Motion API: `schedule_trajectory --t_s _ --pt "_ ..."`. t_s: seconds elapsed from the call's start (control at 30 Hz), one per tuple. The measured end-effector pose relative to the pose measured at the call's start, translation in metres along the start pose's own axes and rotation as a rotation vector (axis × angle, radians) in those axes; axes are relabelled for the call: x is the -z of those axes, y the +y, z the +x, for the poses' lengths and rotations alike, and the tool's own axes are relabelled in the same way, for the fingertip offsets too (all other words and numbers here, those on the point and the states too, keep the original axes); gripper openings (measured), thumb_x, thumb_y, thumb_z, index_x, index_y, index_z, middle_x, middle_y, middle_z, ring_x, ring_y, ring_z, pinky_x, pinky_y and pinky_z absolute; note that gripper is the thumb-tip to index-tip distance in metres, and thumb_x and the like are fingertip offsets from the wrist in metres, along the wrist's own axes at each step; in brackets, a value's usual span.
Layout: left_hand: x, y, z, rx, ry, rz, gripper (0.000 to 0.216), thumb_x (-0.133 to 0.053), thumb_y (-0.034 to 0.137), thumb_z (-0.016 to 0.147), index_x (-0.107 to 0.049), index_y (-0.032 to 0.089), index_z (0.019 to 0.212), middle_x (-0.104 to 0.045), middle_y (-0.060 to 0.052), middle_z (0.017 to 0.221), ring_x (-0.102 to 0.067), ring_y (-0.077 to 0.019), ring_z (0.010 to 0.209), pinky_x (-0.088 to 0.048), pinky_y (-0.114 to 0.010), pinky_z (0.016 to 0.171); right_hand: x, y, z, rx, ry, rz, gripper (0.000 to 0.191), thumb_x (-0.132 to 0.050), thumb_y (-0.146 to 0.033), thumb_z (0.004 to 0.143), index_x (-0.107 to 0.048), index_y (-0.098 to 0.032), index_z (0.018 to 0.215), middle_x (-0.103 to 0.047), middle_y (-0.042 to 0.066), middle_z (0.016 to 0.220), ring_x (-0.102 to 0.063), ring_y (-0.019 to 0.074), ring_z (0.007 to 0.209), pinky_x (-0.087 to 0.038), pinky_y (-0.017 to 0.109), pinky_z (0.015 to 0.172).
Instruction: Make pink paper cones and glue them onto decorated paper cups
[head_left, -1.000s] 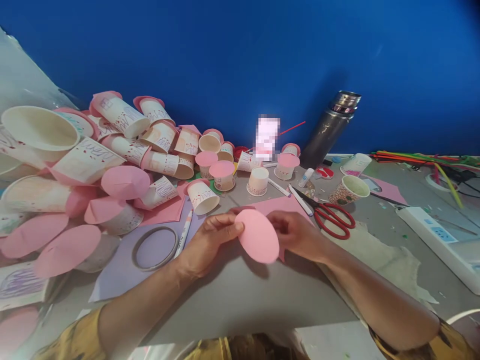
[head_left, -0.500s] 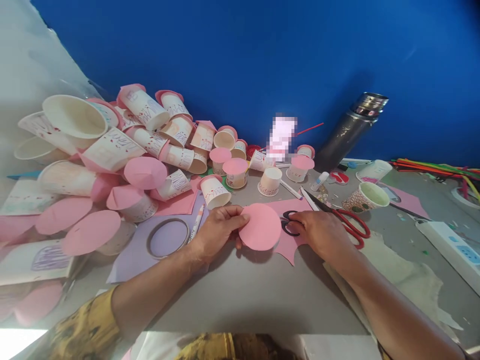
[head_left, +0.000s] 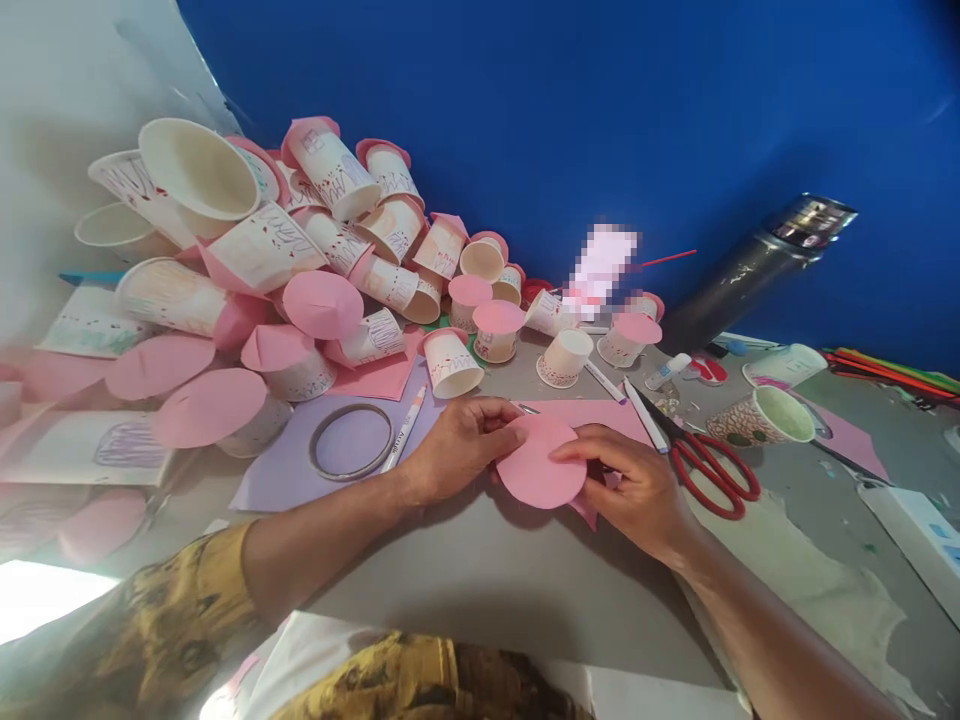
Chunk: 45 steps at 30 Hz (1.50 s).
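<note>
L hand (head_left: 457, 450) + R hand (head_left: 637, 485) both pinch pink paper disc (head_left: 540, 465) at opposite edges, low over grey table (head_left: 487, 570). Red scissors (head_left: 709, 465) just R.

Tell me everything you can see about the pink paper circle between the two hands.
The round pink paper disc is a flat cut-out of thin matte paper, unmarked. It sits low over the grey table, partly covering a pink paper sheet. The left hand pinches its left edge; the right hand holds its right edge, a finger across the top.
</note>
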<state>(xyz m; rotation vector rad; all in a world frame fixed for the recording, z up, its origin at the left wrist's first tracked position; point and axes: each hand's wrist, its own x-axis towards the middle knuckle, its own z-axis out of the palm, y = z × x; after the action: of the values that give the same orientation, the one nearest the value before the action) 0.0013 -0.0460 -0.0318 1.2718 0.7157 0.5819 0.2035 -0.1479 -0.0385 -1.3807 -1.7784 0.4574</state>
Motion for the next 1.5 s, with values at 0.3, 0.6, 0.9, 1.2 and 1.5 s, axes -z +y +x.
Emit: schedule_trajectory --t_s 0.3,0.6,0.9,1.2,1.5 --pt "-0.001 0.0 -0.006 -0.146 -0.244 -0.273 0.064 -0.086 0.02 0.071 -0.058 0.03 0.128 -0.061 -0.006 0.117 -0.061 -0.0175 0.096 -0.054 -0.026 0.073 0.008 -0.01 0.005 0.271 0.322 -0.346 0.024 -0.062 -0.003 0.087 -0.074 -0.022 0.094 -0.071 0.005 0.09 -0.067 0.0145 0.075 -0.05 0.022 0.055" --pt "-0.004 0.003 -0.005 -0.136 -0.097 -0.212 0.025 -0.082 0.028 0.077 -0.066 0.016 0.091 -0.06 -0.001 0.087 -0.058 -0.011 0.071 -0.05 -0.025 0.064 0.01 -0.007 0.006 0.302 0.312 -0.301 0.03 -0.061 0.0 0.086 -0.073 -0.023 0.101 -0.07 0.006 0.093 -0.066 0.0179 0.082 -0.053 0.03 0.07" --pt "-0.003 0.003 -0.004 0.062 -0.152 -0.1 0.033 -0.084 0.032 0.073 -0.068 0.014 0.095 -0.065 0.0 0.078 -0.055 -0.0087 0.062 -0.042 -0.02 0.052 0.007 -0.006 0.007 0.289 0.19 -0.162 0.034 -0.055 0.002 0.085 -0.072 -0.023 0.101 -0.071 0.005 0.087 -0.062 0.0172 0.08 -0.05 0.03 0.068" --pt "0.0 0.0 -0.003 0.028 -0.175 -0.119 0.045 -0.081 0.033 0.076 -0.064 0.018 0.115 -0.067 -0.002 0.088 -0.057 -0.0103 0.065 -0.046 -0.022 0.056 0.006 0.0 0.007 0.205 0.093 -0.059 0.017 -0.064 -0.012 0.089 -0.074 -0.023 0.098 -0.065 0.001 0.074 -0.056 0.0143 0.065 -0.043 0.025 0.055" --pt "-0.009 0.001 -0.014 -0.243 -0.023 0.126 0.074 -0.083 0.022 0.073 -0.048 0.025 0.137 -0.06 -0.007 0.111 -0.06 -0.021 0.101 -0.05 -0.036 0.091 0.0 -0.011 0.006 0.054 0.109 -0.027 0.007 -0.068 -0.022 0.09 -0.072 -0.021 0.084 -0.065 0.0 0.067 -0.056 0.0135 0.061 -0.045 0.025 0.056"
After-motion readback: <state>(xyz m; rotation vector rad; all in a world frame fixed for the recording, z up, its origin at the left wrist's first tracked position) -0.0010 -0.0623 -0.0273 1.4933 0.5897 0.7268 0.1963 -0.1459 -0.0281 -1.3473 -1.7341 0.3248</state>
